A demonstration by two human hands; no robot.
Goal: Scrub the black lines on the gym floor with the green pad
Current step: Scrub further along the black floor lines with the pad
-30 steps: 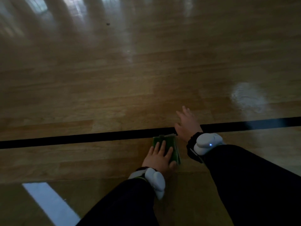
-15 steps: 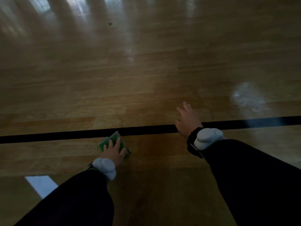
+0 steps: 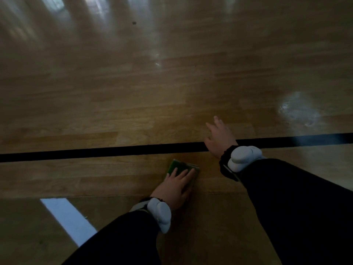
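A black line (image 3: 114, 151) runs left to right across the wooden gym floor (image 3: 133, 92). The green pad (image 3: 178, 166) lies flat on the boards just below the line, not touching it. My left hand (image 3: 175, 185) presses down on the pad's near half, fingers spread over it. My right hand (image 3: 219, 139) rests flat on the floor across the black line, fingers apart and pointing away, holding nothing. Both wrists carry white trackers and dark sleeves.
A white line (image 3: 66, 219) slants across the floor at lower left. A bright glare patch (image 3: 298, 109) shines on the boards at right. A small dark speck (image 3: 134, 22) sits far off near the top.
My left hand has slid the pad back to the right, from well left of centre to just left of my right hand. The right hand has stayed planted on the line.
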